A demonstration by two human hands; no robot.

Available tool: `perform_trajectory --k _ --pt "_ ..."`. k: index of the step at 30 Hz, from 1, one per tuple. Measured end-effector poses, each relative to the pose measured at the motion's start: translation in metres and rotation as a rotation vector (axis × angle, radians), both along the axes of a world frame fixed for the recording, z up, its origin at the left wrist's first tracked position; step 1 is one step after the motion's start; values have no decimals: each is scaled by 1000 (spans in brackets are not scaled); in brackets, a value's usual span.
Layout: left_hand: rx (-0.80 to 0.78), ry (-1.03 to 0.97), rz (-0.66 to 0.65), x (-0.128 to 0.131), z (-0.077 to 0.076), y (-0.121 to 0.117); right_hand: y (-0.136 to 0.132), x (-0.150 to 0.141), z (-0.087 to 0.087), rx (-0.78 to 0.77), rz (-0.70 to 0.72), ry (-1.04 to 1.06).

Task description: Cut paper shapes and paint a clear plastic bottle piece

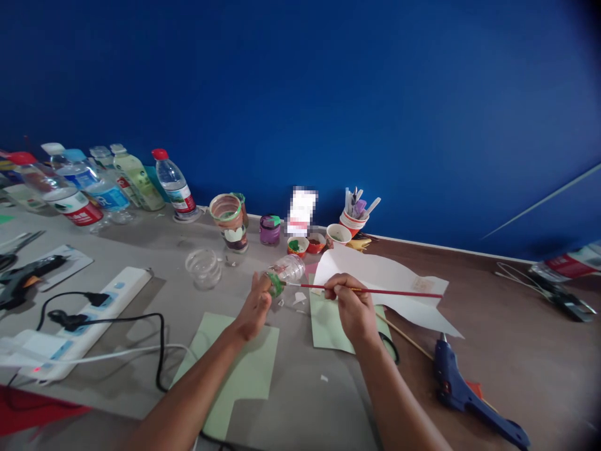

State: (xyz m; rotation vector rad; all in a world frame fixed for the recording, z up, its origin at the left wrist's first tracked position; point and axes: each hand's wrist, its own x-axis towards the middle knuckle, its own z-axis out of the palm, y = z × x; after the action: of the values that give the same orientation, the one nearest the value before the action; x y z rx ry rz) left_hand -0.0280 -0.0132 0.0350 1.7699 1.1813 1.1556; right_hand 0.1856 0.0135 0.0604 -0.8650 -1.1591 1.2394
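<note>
Blue wall (pixel 422 125) behind, messy grey table (pixel 307 407) below. Left hand (pixel 254 308) has got a clear plastic bottle (pixel 290 269) gripped by its green-painted end, tipped sideways just in front of some paint cups (pixel 297 252). Right hand (pixel 351 304) is pinching a long red paintbrush (pixel 404 292), tip right at the green. Blue glue gun (pixel 453 379) off to the right.

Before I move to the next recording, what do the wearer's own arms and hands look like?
The left hand and the right hand are both bare, without gloves. The forearms show no sleeves as far as they are in view. No watch or bracelet shows.
</note>
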Motion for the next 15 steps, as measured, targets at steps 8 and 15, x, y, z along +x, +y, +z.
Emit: perform_trajectory --k 8,15 --pt "7 50 2 -2 -4 0 0 -1 4 -32 -9 -19" --pt "60 108 6 -2 -3 0 3 0 7 -32 -67 58"
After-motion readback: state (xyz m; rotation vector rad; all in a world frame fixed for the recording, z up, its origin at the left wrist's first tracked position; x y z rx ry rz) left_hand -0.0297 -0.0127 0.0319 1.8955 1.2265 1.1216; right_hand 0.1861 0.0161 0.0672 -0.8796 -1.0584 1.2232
